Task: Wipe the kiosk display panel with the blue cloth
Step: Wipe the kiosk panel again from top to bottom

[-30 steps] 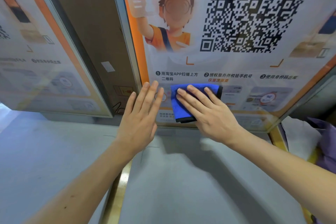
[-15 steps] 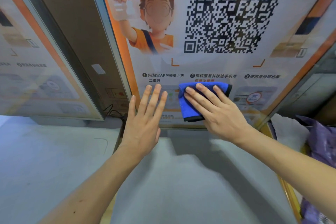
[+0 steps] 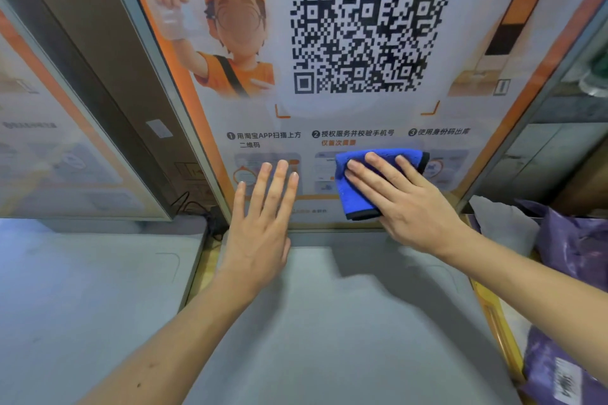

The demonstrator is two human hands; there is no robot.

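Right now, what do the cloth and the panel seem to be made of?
Cloth: likely microfibre, matt; fuzzy blue pile, dark stitched edge. Panel: smooth and glossy, probably glass or plastic over a print; faint reflections show. Its frame looks like grey metal.

blue cloth (image 3: 357, 189) slid right, away from left hand (image 3: 260, 223)

A second framed panel (image 3: 65, 128) stands at the left, angled away, with a black cable (image 3: 197, 210) bunched at its foot. A grey counter (image 3: 329, 322) spreads below. At the right lie purple plastic bags (image 3: 572, 246) and a white sheet (image 3: 500, 223).
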